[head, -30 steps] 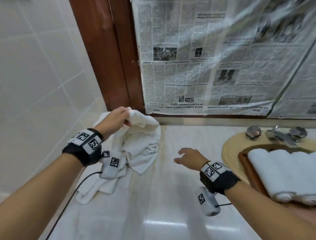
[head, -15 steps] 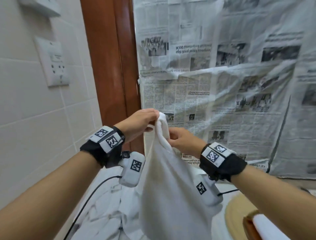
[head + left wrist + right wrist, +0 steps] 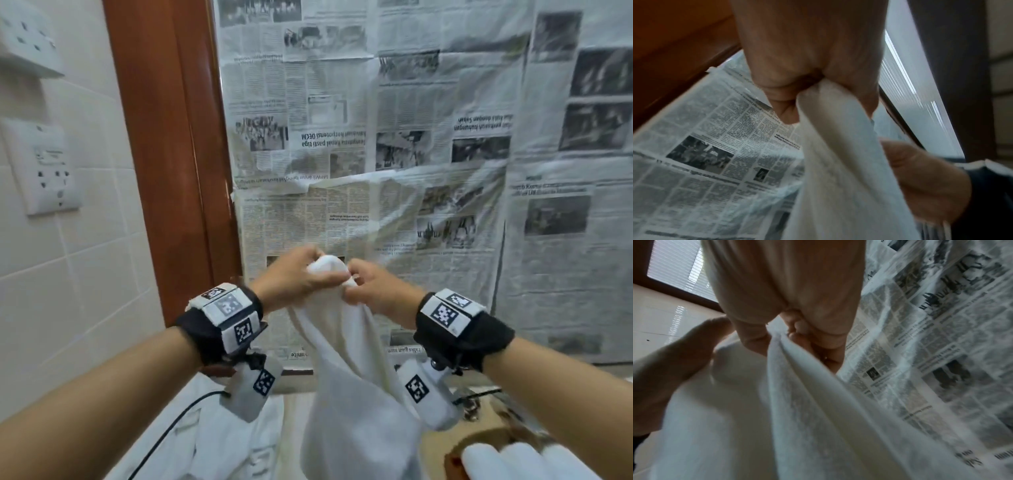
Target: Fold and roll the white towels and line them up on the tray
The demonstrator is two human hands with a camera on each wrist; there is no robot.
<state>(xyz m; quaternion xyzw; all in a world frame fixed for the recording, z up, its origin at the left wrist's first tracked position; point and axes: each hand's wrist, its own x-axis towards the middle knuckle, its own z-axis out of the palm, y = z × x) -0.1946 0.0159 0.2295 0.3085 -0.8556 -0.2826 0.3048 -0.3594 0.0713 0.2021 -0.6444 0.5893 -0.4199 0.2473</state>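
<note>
Both hands hold one white towel [image 3: 346, 377] up by its top edge in front of the newspaper-covered wall [image 3: 394, 137].

The towel hangs from a bunched top edge down over the worktop [image 3: 291, 407]; the left hand [image 3: 291, 277] and right hand [image 3: 373, 291] meet at that edge, knuckles up, wrists raised level, forearms converging; the left wrist view shows the left fingers [image 3: 785, 112] curled and pinching the cloth [image 3: 838, 162], with the right hand [image 3: 920, 178] below it; the right wrist view shows the right fingers [image 3: 754, 339] pinching a fold of towel [image 3: 777, 418]; only the head view shows more loose towels [image 3: 222, 438] lying on the worktop at the left and rolled towels [image 3: 513, 460] on the tray [image 3: 452, 462] at the lower right.
</note>
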